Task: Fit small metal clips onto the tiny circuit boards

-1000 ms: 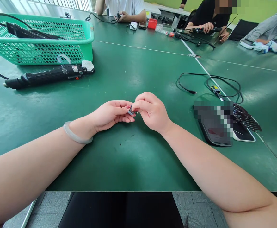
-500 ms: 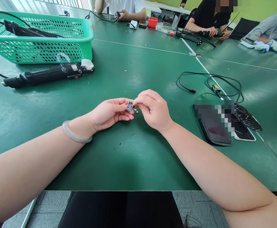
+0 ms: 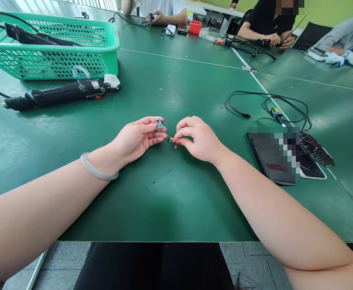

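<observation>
Between the thumb and fingers of my left hand is a small grey part; a pale bangle circles that wrist. My right hand pinches a small metal piece with a dark end pointing left and a copper-coloured bit hanging below it. The two hands are apart, above the green table. Fine detail of both small parts is too small to tell.
A green basket with black tools stands at the back left, a black power tool before it. At right lie a coiled cable, a dark phone and a black hair clip. People work across the table.
The hands have separated. My left hand has risen slightly with the grey part, which is now tilted; my right hand has moved slightly right, and the metal piece shows at its fingertips.
</observation>
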Available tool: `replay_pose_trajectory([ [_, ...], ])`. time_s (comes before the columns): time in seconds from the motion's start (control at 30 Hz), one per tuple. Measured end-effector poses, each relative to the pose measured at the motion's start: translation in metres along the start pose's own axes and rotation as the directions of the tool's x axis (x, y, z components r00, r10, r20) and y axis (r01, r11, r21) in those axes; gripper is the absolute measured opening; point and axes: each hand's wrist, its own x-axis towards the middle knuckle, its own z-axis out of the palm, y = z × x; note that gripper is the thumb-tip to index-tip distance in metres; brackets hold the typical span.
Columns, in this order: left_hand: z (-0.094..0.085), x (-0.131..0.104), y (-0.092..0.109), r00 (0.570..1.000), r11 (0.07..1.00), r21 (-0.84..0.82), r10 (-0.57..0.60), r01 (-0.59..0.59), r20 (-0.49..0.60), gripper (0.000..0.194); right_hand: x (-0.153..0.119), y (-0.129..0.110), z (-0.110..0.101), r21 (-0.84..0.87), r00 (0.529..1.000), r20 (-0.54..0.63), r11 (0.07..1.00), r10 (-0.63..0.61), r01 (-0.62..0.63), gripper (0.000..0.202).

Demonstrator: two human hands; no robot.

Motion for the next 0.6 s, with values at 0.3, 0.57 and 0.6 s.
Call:
replay_pose_trajectory([
  [0.3,0.001,-0.002,-0.001,0.997,0.992,0.127,-0.028,0.019,0.074,0.017,0.0,0.007,0.002,-0.079,0.99,0.142,0.997,0.01,0.001,0.009],
  [0.57,0.0,-0.002,-0.003,0.995,0.984,0.176,-0.043,0.027,0.089,0.021,0.001,0.006,0.012,-0.18,0.991,0.129,0.982,-0.042,0.065,0.018],
  [0.6,0.0,-0.002,-0.002,0.996,0.984,0.174,-0.042,0.027,0.084,0.021,0.001,0.006,0.011,-0.166,0.992,0.122,0.984,-0.039,0.059,0.019],
])
